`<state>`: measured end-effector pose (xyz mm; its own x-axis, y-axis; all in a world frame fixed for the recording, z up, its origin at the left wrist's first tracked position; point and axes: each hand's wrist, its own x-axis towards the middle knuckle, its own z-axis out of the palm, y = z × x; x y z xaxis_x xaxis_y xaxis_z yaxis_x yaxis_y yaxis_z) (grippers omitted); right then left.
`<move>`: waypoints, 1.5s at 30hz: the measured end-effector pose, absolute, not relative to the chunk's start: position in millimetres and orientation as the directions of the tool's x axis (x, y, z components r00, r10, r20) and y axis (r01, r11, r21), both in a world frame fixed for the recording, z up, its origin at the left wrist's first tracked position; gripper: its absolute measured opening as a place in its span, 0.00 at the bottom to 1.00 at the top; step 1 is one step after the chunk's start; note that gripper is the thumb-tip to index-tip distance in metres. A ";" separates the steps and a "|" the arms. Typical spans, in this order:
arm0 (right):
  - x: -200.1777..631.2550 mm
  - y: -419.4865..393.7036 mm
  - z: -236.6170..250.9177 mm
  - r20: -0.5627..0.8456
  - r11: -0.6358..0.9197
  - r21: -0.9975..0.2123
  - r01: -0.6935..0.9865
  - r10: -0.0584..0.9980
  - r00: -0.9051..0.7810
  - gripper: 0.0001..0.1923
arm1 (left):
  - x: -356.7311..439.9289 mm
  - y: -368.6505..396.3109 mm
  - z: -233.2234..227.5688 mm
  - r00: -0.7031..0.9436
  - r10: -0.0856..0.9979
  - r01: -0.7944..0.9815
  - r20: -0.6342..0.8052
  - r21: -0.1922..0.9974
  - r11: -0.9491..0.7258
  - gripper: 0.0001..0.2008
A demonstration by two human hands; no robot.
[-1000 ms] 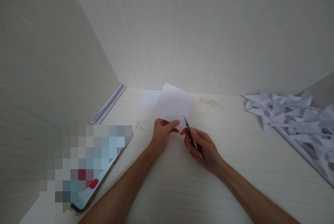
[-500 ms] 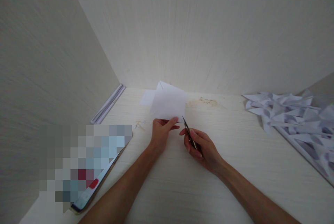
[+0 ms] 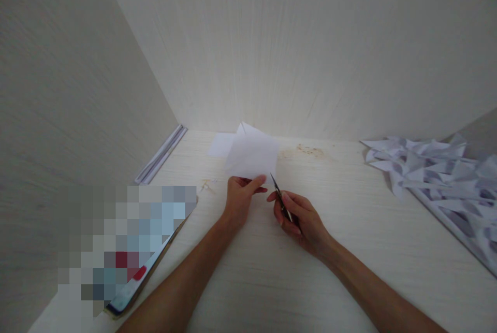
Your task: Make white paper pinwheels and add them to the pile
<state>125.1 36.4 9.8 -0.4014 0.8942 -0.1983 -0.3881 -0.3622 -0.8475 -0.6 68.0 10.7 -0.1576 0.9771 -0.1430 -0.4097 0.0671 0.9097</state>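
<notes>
My left hand (image 3: 241,198) pinches the near edge of a white sheet of paper (image 3: 254,151), its thumb on top. A short slit or crease line shows at the paper's far corner. In my right hand (image 3: 301,219) is a pair of small scissors (image 3: 280,196), fingers closed around the handles. The dark blades point up and left, their tip by the paper's near right corner. Whether the tip touches the paper I cannot tell. Behind the held sheet, another white piece of paper (image 3: 220,144) lies on the table, partly covered.
Folded paper pinwheels (image 3: 430,167) lie heaped at the right, with a white paper stick (image 3: 438,219) beneath. Rolled paper sticks (image 3: 161,154) rest along the left wall. A phone (image 3: 128,291), partly pixelated, is at the lower left. Small scraps (image 3: 208,185) lie left of my hands.
The held paper has shifted slightly to the right and its far corner sits a little lower. Both hands and the scissors are almost where they were.
</notes>
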 end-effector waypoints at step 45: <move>124.2 35.6 7.9 -0.224 -0.359 -0.862 -0.357 0.903 -0.367 0.14 | -2.9 68.3 9.5 -0.117 0.985 -0.428 -0.128 0.901 0.066 0.06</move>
